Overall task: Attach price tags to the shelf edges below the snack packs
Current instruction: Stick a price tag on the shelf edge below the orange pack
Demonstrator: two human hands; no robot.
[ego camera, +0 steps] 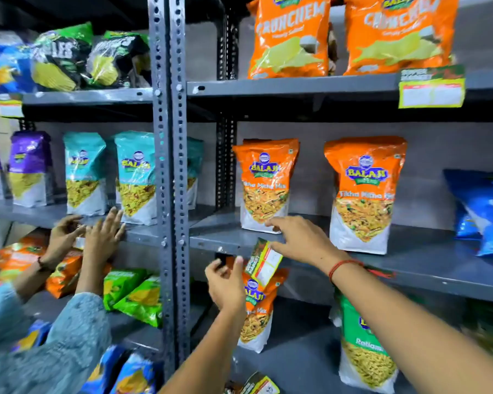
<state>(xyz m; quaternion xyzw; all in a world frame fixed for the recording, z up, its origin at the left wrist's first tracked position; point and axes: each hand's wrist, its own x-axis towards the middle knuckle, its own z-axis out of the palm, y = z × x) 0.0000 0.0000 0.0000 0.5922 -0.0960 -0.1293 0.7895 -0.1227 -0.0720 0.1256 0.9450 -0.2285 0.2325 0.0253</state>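
- A person's right hand [299, 240] pinches a tilted yellow-edged paper price tag [264, 261] against the grey metal shelf edge [225, 243], below the left orange snack pack [265, 186].
- The left hand [225, 282], fingers loose, hovers just beside it.
- Next, seemingly: square the tag and press it flat.

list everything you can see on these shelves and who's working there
shelving: grey metal, slotted posts, two bays
chip bags: two, orange, top right shelf
chip bags: black-green, plus one blue, top left
price tag: one, yellow-green, fixed on top right shelf edge
mix packs: two, orange, middle right shelf
blue bags: far right, middle shelf
teal packs: middle left shelf, purple ones beside
green packs: lower left
loose price tag: tilted, at middle shelf edge
second person's hands: two, left bay shelf edge
left hand: below the tag
right hand: pinching the tag
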